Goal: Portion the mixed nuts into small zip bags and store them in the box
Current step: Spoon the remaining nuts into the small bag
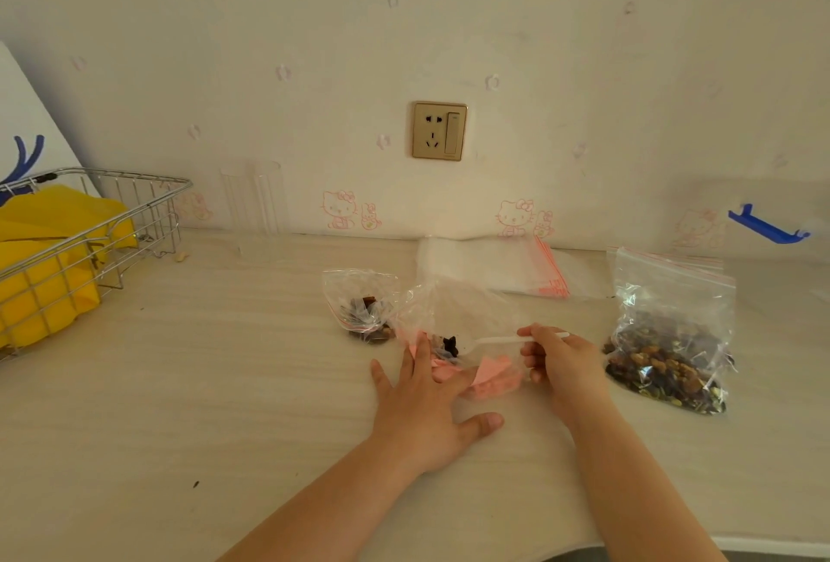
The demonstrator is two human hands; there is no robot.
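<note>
We counted two hands, the left hand (pixel 420 400) and the right hand (pixel 559 364), and one white plastic spoon (pixel 503 340). We saw one large bag of mixed nuts (pixel 669 332), two small zip bags with nuts in them (pixel 361 305) (pixel 458 328), one stack of empty zip bags (pixel 494 267), one wire basket (pixel 85 238), one blue clip (pixel 765 227) and one wall socket (pixel 439 130).

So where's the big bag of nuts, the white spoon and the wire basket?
Big clear zip bag of mixed nuts (pixel 669 364): head view, on its nut-filled lower part.
White plastic spoon (pixel 498 340): head view, on its handle.
Metal wire basket (pixel 148 202): head view, on its right rim.
</note>
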